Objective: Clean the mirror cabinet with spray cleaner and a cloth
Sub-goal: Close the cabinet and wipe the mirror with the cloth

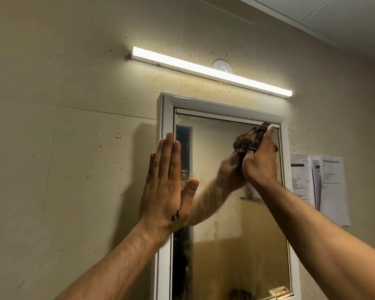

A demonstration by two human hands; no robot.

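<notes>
i have one head view only, tilted upward, close to the mirror cabinet (pixel 225 108) on the wall (pixel 74 169).

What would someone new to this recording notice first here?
The glowing light bar above the mirror cabinet draws the eye first. Below it, the right hand presses a bunched brown cloth against the glass near the top right corner. The left hand lies flat, fingers straight, on the cabinet's left frame.
</notes>
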